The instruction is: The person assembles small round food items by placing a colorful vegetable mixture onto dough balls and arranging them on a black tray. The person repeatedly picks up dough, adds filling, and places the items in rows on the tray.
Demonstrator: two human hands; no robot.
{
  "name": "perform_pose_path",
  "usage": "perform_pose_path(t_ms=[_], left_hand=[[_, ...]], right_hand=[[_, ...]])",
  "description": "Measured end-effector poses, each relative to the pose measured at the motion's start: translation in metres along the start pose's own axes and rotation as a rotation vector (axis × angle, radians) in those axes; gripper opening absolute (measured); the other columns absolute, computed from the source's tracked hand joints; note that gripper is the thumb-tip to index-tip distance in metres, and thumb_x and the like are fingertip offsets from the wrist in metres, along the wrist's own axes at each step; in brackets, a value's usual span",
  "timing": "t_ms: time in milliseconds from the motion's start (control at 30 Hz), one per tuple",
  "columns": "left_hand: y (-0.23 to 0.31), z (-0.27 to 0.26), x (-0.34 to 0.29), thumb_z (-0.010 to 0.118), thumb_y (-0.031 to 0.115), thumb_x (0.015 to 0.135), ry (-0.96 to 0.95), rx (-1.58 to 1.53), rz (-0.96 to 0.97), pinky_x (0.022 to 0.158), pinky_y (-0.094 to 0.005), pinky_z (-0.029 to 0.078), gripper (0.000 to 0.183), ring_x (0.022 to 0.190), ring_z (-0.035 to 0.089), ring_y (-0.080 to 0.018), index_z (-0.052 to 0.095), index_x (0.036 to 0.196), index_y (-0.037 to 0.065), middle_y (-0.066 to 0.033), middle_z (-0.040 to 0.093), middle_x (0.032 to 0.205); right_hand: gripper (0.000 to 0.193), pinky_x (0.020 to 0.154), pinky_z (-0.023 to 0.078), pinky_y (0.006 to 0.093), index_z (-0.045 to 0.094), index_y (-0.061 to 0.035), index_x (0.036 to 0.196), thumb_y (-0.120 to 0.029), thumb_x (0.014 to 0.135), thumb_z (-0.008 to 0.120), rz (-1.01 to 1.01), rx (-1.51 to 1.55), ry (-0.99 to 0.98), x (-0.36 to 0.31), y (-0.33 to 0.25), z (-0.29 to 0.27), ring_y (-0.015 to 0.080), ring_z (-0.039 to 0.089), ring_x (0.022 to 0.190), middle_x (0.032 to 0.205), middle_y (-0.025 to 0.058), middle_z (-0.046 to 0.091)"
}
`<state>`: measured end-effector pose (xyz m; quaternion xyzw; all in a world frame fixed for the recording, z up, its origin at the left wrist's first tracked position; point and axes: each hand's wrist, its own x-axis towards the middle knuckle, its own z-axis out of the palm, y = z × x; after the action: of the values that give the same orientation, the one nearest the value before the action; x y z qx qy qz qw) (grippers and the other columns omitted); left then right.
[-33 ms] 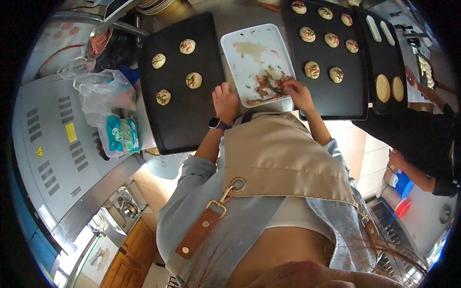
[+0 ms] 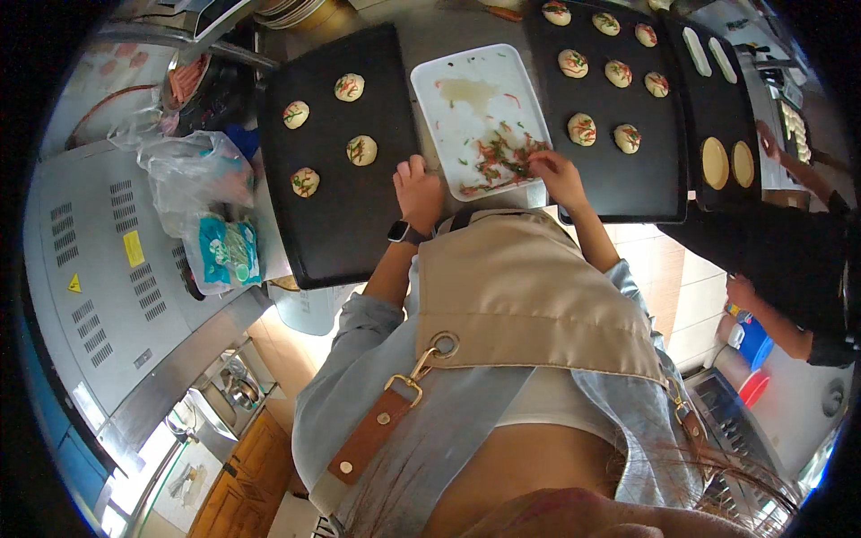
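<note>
My right hand (image 2: 558,176) reaches over the near right rim of a white plastic tray (image 2: 453,108). Its fingers are pinched together at a heap of red and green shreds (image 2: 496,161); how much they hold is hidden. My left hand (image 2: 419,193), with a watch on the wrist, rests by the near right edge of the left black baking tray (image 2: 350,224). Its fingers are loosely bent and apart, with nothing visible in them. On that baking tray sit several round dough pieces (image 2: 361,151) topped with shreds. The right baking tray (image 2: 619,193) carries more topped dough pieces (image 2: 618,73).
Farther right, another black tray (image 2: 725,117) bears two long white pieces and two oval shells (image 2: 714,164). A co-worker's arm (image 2: 798,170) reaches in beyond it. Plastic bags (image 2: 202,179) lie left, by a grey vented machine (image 2: 108,260). A bowl (image 2: 186,81) stands behind.
</note>
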<state>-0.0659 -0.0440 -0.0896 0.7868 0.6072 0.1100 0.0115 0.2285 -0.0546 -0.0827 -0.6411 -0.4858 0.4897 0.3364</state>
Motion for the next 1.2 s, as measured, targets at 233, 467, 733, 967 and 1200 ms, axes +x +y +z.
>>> perform_pose_path(t_ms=[233,467,733,967,1200], left_hand=[[-0.057,-0.032,0.020,0.068,0.017,0.069,0.143,-0.230,-0.155,0.082,-0.0465,0.041,0.002,0.098,0.047,-0.0355,0.067,0.070,0.015,-0.0082,0.053,0.101],[-0.215,-0.057,0.095,0.069,0.020,0.073,0.153,0.283,-0.481,0.080,-0.0467,0.045,0.008,0.096,0.056,-0.0343,0.072,0.080,0.018,-0.0078,0.064,0.095],[-0.293,-0.028,0.141,0.060,0.018,0.083,0.075,0.441,-0.463,0.075,-0.0438,0.048,0.013,0.093,0.062,-0.0287,0.072,0.087,0.016,-0.0065,0.069,0.091],[-0.297,-0.023,0.138,0.063,0.016,0.080,0.142,0.369,-0.385,0.074,-0.0428,0.050,0.014,0.091,0.062,-0.0279,0.072,0.092,0.017,-0.0060,0.066,0.095],[-0.304,-0.018,0.118,0.067,0.012,0.076,0.178,0.187,-0.265,0.076,-0.0418,0.049,0.022,0.095,0.059,-0.0268,0.072,0.096,0.018,-0.0038,0.062,0.100]], right_hand=[[0.023,0.069,0.047,0.0262,0.068,-0.0023,0.100,-0.021,0.087,0.066,0.012,0.029,0.020,-0.005,0.008,-0.005,0.0107,0.060,0.077,0.083,0.0056,0.068],[0.018,0.069,0.047,0.0250,0.068,-0.0014,0.099,-0.017,0.090,0.064,0.050,0.058,-0.008,-0.010,0.011,0.003,0.0100,0.059,0.074,0.081,0.0017,0.066],[0.021,0.068,0.049,0.0294,0.069,-0.0018,0.097,-0.021,0.087,0.066,0.081,-0.162,0.017,-0.001,-0.001,0.000,0.0124,0.062,0.073,0.079,0.0074,0.069],[0.020,0.070,0.050,0.0303,0.069,-0.0026,0.098,-0.019,0.086,0.065,0.113,-0.175,-0.008,0.005,0.010,0.010,0.0138,0.063,0.075,0.081,0.0092,0.069],[0.022,0.068,0.050,0.0325,0.068,-0.0033,0.101,-0.019,0.087,0.066,0.104,-0.259,-0.011,0.004,0.008,0.011,0.0164,0.063,0.073,0.081,0.0101,0.069]])
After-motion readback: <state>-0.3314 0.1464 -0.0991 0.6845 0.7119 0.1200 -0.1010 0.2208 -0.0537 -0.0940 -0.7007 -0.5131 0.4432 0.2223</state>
